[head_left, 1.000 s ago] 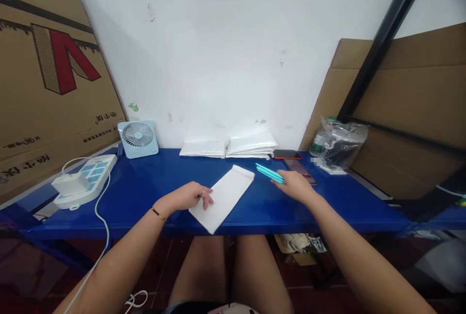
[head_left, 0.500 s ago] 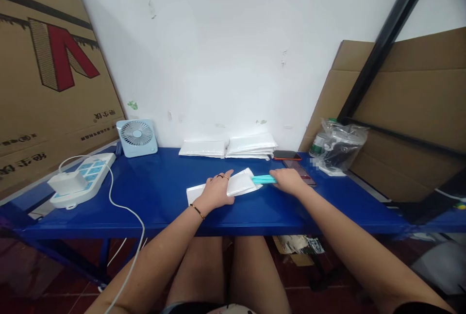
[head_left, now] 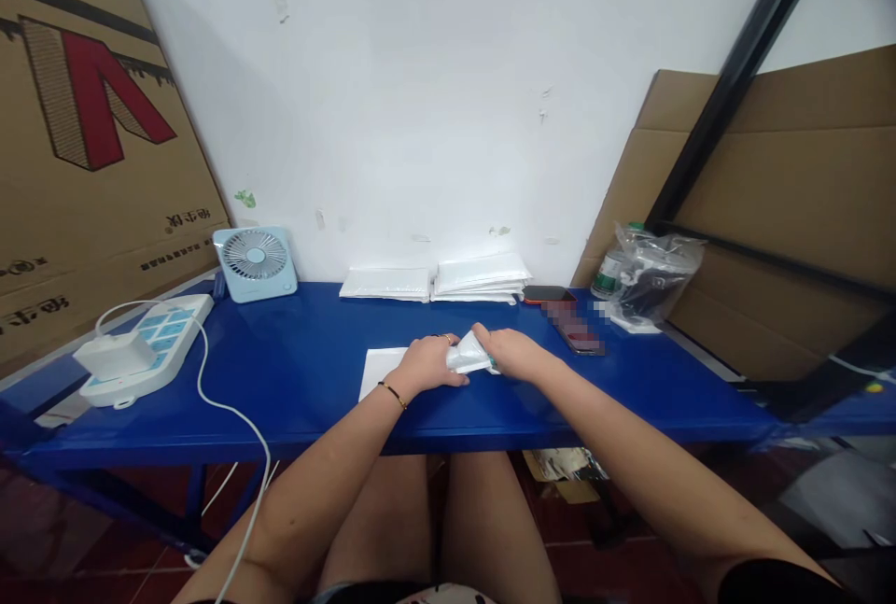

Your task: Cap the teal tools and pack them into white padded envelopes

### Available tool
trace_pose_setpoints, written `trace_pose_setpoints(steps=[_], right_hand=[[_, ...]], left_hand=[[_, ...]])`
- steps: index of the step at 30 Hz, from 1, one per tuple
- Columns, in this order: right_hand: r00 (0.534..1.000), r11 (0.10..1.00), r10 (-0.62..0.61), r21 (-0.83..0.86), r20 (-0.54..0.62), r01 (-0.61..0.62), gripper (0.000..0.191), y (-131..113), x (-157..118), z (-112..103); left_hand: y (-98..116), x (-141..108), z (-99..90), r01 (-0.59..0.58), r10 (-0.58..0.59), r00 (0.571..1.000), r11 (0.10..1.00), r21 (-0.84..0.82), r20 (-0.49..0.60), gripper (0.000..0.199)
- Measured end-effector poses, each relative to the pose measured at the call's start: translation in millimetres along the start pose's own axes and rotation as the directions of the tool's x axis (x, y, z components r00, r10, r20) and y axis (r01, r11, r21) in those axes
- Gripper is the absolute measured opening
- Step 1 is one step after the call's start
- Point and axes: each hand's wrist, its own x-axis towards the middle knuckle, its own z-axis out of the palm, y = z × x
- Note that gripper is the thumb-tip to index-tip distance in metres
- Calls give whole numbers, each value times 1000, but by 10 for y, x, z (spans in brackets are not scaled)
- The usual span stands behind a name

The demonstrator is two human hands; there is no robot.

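My left hand (head_left: pixel 428 363) is closed round a white plastic packet (head_left: pixel 468 354) near the front edge of the blue table. At the packet's right end, my right hand (head_left: pixel 514 354) is pinched on it, close beside my left hand. A sliver of turquoise material shows under the right fingers. A flat white sheet or packet part (head_left: pixel 381 369) extends to the left under my left hand. Against the wall lie two stacks of white packets, a low one (head_left: pixel 386 284) on the left and a taller one (head_left: pixel 480 277) on the right.
A light blue fan (head_left: pixel 256 263) and a white power strip (head_left: pixel 158 347) with a cable stand on the left of the blue table (head_left: pixel 294 343). Phones (head_left: pixel 550 295), a bottle (head_left: pixel 608 275) and a clear plastic bag (head_left: pixel 651 277) are at the right. Cardboard flanks both sides.
My right hand has moved left to the packet's end, and the turquoise strip between hand and packet is now mostly hidden. The packet is more bunched. The view has shifted slightly.
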Motion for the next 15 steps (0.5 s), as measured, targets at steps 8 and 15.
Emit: trace_pose_setpoints(steps=[8, 15], right_hand=[[994, 864, 30, 502, -104, 26, 55, 167, -184, 32], [754, -16, 654, 999, 49, -51, 60, 179, -130, 508]], left_hand=[[110, 83, -41, 39, -39, 999, 989, 146, -4, 25], [50, 92, -48, -1, -3, 999, 996, 92, 42, 26]])
